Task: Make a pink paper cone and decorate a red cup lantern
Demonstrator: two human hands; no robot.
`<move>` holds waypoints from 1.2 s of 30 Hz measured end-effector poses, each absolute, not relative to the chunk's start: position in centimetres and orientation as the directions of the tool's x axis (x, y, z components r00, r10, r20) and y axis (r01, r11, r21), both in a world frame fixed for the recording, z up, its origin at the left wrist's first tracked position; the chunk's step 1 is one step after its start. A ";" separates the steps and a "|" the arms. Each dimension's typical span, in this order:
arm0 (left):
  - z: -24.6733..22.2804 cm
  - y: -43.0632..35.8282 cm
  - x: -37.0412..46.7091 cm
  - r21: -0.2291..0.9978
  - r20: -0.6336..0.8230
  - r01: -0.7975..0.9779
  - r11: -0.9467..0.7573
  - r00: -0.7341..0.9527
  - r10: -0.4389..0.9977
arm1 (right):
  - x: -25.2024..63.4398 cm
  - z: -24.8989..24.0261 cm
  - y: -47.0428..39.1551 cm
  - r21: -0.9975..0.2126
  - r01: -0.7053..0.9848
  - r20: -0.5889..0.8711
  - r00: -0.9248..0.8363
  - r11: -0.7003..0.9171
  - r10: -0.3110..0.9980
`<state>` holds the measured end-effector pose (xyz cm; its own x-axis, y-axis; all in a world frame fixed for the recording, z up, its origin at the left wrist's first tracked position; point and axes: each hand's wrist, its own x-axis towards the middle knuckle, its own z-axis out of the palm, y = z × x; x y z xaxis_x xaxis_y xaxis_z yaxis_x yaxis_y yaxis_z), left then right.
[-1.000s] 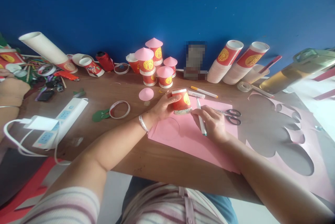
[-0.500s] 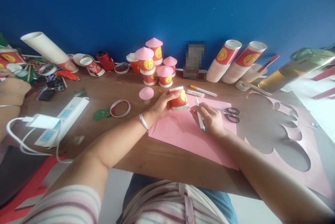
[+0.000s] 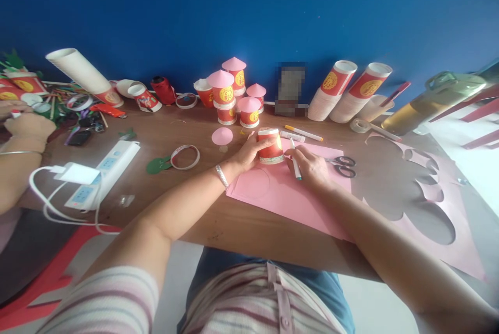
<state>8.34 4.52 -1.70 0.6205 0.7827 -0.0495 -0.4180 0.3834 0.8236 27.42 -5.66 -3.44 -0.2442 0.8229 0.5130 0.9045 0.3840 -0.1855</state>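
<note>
My left hand [image 3: 249, 152] is wrapped round a red paper cup [image 3: 270, 148], held upside down with its white rim at the bottom. Some drawn marks run along that rim. In my right hand [image 3: 310, 166] is a white marker [image 3: 295, 162], its tip up near the cup and its green end pointing down. Both hands are over pink paper sheets [image 3: 288, 198], on which a faint circle is traced. Scissors [image 3: 344, 166] lie at the right of my right hand. A capped marker [image 3: 292, 136] and a yellow pen [image 3: 304, 132] rest behind the cup.
Cup towers with pink cone roofs [image 3: 221, 81] stand at the back. Cup stacks [image 3: 332, 89] lean by the wall, left of a bottle [image 3: 424, 105]. Cut pink paper [image 3: 463, 230] covers the right. A power strip [image 3: 103, 172] and another person's hand [image 3: 31, 128] are at the left.
The cup has turned in my left hand, so its yellow emblem has mostly gone from view and it stands more upright. The view has shifted slightly left.
</note>
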 end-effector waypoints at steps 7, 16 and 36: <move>-2.1 4.8 8.2 0.838 0.016 -0.407 0.364 0.685 0.729 | 27.5 -3.9 -5.5 -0.139 0.918 0.514 -0.255 0.372 0.819; -2.0 5.0 8.3 0.845 0.009 -0.392 0.363 0.689 0.725 | 27.2 -5.0 -4.6 -0.076 0.929 0.593 -0.249 0.362 0.765; -1.4 2.9 5.0 0.824 -0.066 -0.430 0.368 0.572 0.817 | 27.5 -5.0 -4.8 -0.055 0.877 0.560 -0.369 0.478 0.742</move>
<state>5.00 2.94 -1.43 0.5722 0.8174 -0.0663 -0.4305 0.3682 0.8241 27.48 -4.81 -5.05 -0.3691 0.7417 0.5600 0.8766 0.4780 -0.0553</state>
